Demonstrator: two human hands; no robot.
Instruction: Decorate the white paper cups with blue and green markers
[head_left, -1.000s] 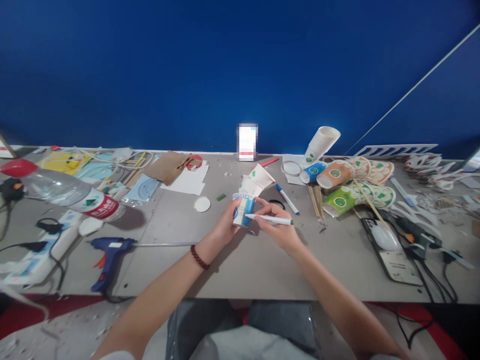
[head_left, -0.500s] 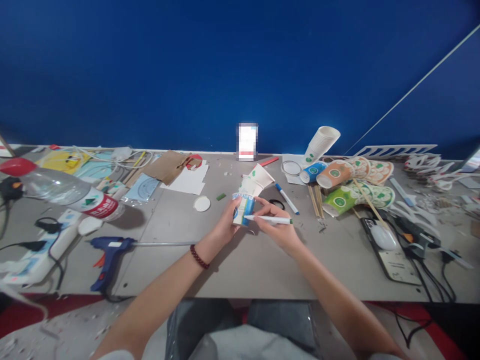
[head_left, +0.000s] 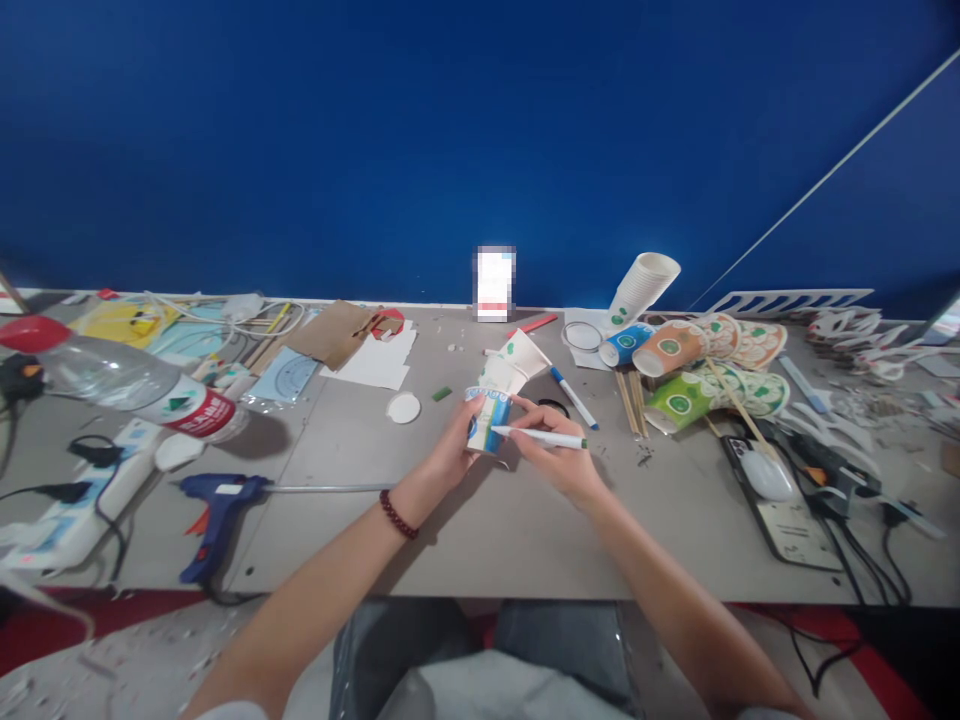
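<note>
My left hand (head_left: pixel 452 440) is wrapped round a blue and white paper cup (head_left: pixel 489 422), part of a bent chain of cups with a white, green-marked cup (head_left: pixel 523 355) at its far end. In my right hand (head_left: pixel 555 462) is a white marker (head_left: pixel 544 437) with a green rear end, its tip at the side of the blue cup. My right fingertips come close to the cup's upper edge. A green cap (head_left: pixel 442 394) and a white paper disc (head_left: pixel 403 407) lie to the left of the cups.
At left are a plastic bottle (head_left: pixel 142 390), a blue glue gun (head_left: pixel 221 515) and a power strip (head_left: pixel 82 500). Coloured cups (head_left: pixel 679 400), a leaning cup stack (head_left: pixel 643 290), a phone (head_left: pixel 787 520) and another glue gun (head_left: pixel 832 475) occupy the right. A blue marker (head_left: pixel 574 398) lies ahead.
The blue cup has turned slightly in my left hand, and the marker tip sits a little higher on it. Both hands otherwise stay in place.
</note>
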